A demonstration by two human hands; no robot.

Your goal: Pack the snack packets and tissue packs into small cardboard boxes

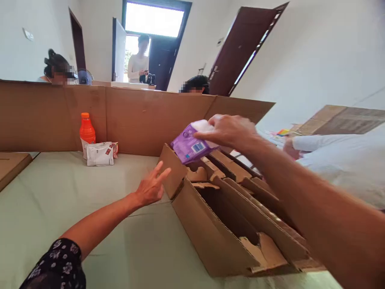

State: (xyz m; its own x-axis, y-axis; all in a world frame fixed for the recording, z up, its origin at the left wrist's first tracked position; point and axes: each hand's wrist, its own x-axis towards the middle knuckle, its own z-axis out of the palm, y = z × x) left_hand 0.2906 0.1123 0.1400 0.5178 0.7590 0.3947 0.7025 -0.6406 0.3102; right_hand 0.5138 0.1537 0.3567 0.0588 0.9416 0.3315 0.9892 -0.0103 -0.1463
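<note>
My right hand grips a purple-and-white soft pack, which looks like a tissue pack with a barcode on its side. The pack is held tilted above the far end of a divided cardboard box. Several narrow compartments run along that box, and the nearest one shows a dark inside. My left hand hovers just left of the box with its fingers spread and nothing in them. Farther back on the table stand an orange bottle and, in front of it, a white packet.
A tall cardboard panel runs across the back of the table. A flat cardboard piece lies at the left edge. Two heads show behind the panel, and a person stands by the door. At right a white sleeve reaches in.
</note>
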